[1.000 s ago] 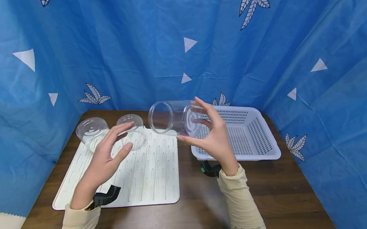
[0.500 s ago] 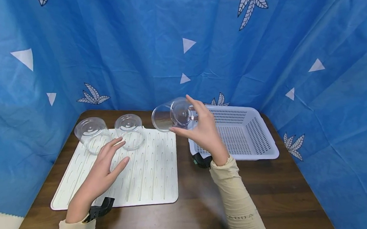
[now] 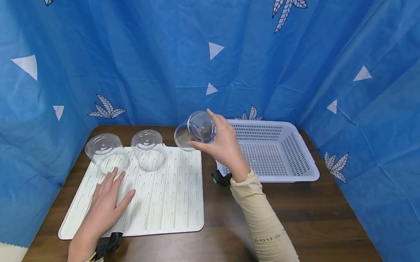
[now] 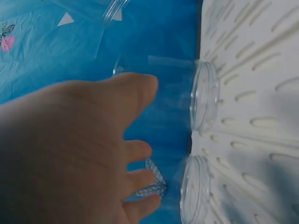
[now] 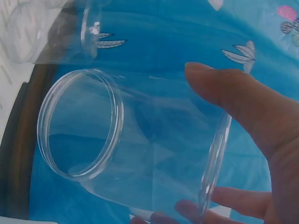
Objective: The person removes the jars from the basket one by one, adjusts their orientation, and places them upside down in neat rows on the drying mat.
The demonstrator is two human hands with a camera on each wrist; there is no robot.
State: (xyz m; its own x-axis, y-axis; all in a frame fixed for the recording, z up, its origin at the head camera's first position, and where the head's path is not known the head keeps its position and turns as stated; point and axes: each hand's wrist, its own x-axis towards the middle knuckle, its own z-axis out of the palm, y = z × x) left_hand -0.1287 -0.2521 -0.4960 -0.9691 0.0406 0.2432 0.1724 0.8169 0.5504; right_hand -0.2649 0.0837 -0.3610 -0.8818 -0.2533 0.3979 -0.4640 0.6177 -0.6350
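My right hand [image 3: 225,146] grips a clear plastic jar [image 3: 196,132] by its base end, thumb on one side and fingers on the other. In the right wrist view the jar's ringed open mouth [image 5: 79,126] points away from the palm. It is held tilted above the back right corner of a white ribbed drying mat [image 3: 169,200]. Two more clear jars stand mouth down at the mat's back edge, a left jar [image 3: 102,146] and a middle jar [image 3: 147,149]. My left hand [image 3: 102,210] hovers over the mat's left part, fingers spread, holding nothing.
A pale lilac perforated basket [image 3: 290,179] stands at the back right, partly behind my right hand. Everything rests on a dark wooden table [image 3: 298,224]. A blue patterned curtain [image 3: 157,55] closes off the back and sides.
My right hand has moved left with the jar, turning its base toward the head camera and its mouth downward. The left hand has drawn back toward the mat's front left.
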